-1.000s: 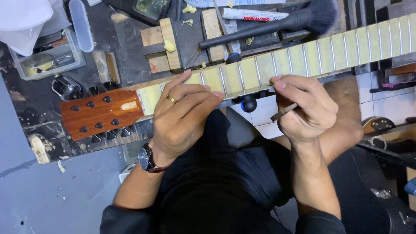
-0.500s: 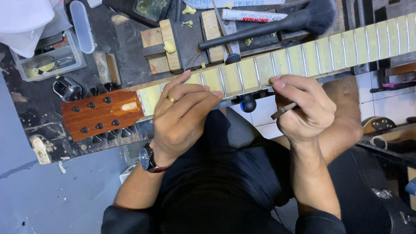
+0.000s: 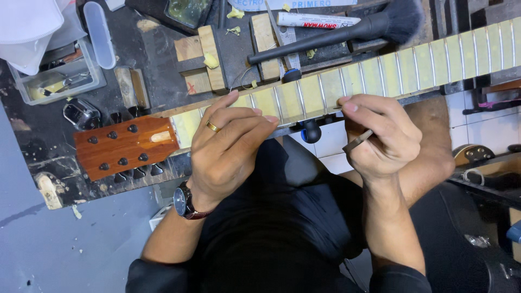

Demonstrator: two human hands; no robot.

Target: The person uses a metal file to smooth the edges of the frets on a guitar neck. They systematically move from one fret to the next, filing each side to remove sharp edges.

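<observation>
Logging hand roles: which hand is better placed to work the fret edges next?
Right, probably: the right hand pinches the small dark tool at the fretboard edge; the left hand rests on it, toolless.

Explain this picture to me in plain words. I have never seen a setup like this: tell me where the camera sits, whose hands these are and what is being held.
The camera sits on a person's head and looks straight down, so the two bare hands are the wearer's own, with their lap below. A guitar neck lies across a cluttered dark workbench; its reddish headstock points left, and pale tape covers the wood between the metal frets. The left hand, with a ring and a wristwatch, rests on the neck near the headstock. The right hand pinches a small thin tool at the neck's near edge; what kind of tool is unclear. Behind the neck lie wooden blocks, a black brush, a marker and a clear plastic box.
</observation>
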